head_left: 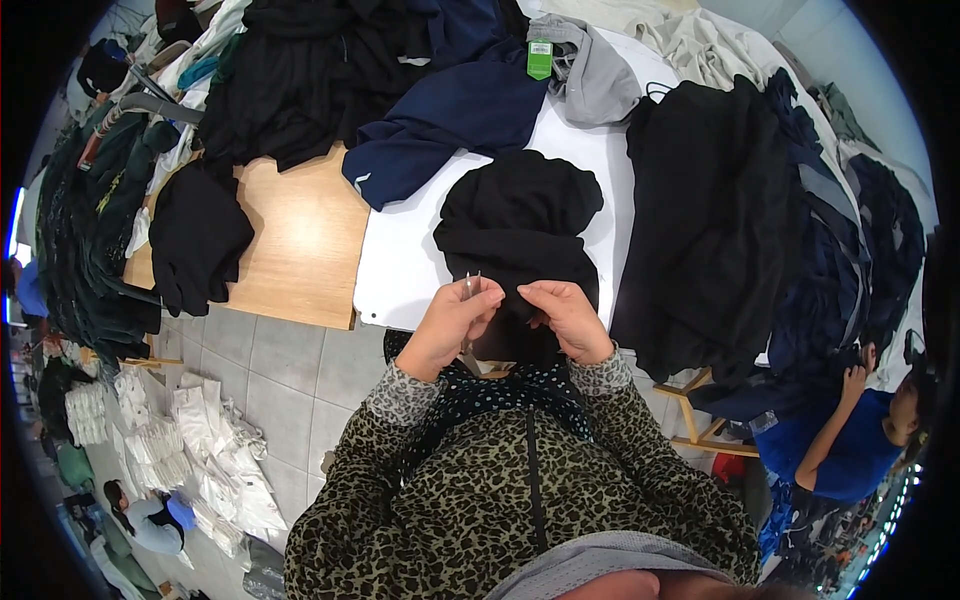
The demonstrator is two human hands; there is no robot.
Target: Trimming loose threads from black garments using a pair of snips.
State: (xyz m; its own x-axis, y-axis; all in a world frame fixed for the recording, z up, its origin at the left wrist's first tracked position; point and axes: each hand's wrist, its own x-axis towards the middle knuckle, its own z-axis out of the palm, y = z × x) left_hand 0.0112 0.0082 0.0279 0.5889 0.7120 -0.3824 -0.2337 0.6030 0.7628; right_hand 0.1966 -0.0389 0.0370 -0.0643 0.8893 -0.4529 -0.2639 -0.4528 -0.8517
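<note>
A black garment (520, 215) lies bunched on the white tabletop in front of me, its near part hanging toward my lap. Both hands are raised over its near edge, a short gap apart. My left hand (455, 322) is closed around a small pair of metal thread snips (468, 286), whose two points stick up past the fingers. Thumb and forefinger of that hand are also pinched together. My right hand (568, 318) is closed in a pinch, facing the left one. Whatever lies between its fingertips is too small or dark to make out.
Navy garments (450, 125) and a grey piece with a green tag (540, 60) lie behind. A large black pile (700, 220) stands at the right, a wooden board (300, 235) at the left. A person in blue (845, 440) works at the far right. White bundles (220, 450) lie on the floor.
</note>
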